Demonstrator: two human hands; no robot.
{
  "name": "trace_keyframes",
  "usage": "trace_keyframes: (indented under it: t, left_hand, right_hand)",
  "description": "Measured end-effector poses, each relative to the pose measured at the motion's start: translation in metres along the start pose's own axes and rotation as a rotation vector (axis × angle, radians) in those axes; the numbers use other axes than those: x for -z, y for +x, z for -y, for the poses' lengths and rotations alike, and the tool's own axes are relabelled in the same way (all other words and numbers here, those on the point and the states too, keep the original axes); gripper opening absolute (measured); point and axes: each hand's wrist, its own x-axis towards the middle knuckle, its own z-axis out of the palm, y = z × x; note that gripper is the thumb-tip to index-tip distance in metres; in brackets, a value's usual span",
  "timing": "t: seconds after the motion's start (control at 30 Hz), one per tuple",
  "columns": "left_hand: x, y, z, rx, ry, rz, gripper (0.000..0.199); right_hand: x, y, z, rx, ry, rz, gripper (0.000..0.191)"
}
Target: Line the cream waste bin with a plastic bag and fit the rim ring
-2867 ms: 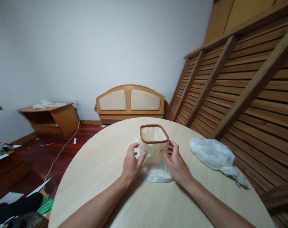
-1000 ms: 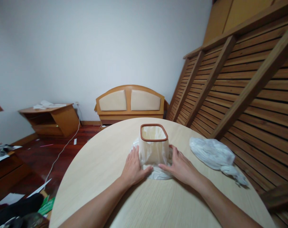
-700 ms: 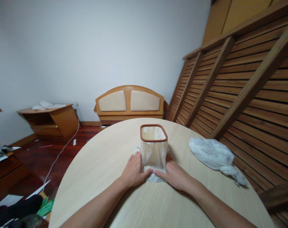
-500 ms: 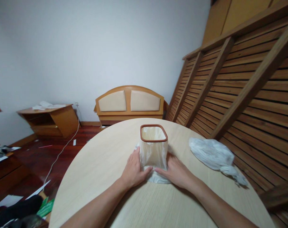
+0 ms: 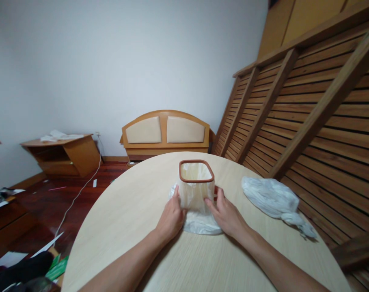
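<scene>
A small trash bin (image 5: 196, 194) with a brown rim (image 5: 199, 181) stands upright on the round table. A translucent white plastic bag (image 5: 202, 224) lines it, folds out over the rim and bunches around its base, spreading onto the tabletop at the front. My left hand (image 5: 171, 215) is closed against the bin's left side, over the bag, its thumb at the lower front corner. On the right side, my right hand (image 5: 226, 210) grips the bagged bin, thumb on the front face and fingers curled along the side. Some fingertips are hidden behind the bin.
A crumpled white plastic bag (image 5: 269, 196) lies at the right of the round table (image 5: 126, 211). Wooden slatted panels (image 5: 318, 134) lean along the right. A headboard (image 5: 166, 132) stands beyond the table, and a low cabinet (image 5: 59, 152) sits at the left.
My hands have moved apart from the front of the base. The right hand has risen along the bin's side, and more of the bag shows spread in front.
</scene>
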Motion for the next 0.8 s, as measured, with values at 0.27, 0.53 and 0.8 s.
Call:
trace_keyframes:
  t: [0.27, 0.53, 0.8]
  left_hand:
    - [0.011, 0.001, -0.020, 0.142, 0.062, -0.140, 0.051]
    - [0.018, 0.009, -0.024, 0.197, 0.141, -0.114, 0.013]
    - [0.018, 0.009, -0.020, 0.216, 0.181, -0.028, 0.012]
  right_hand:
    - [0.009, -0.001, 0.005, -0.027, -0.019, -0.139, 0.050]
    - [0.010, 0.002, 0.005, 0.205, -0.032, -0.221, 0.023]
    - [0.003, 0.002, 0.002, 0.123, -0.136, -0.050, 0.020]
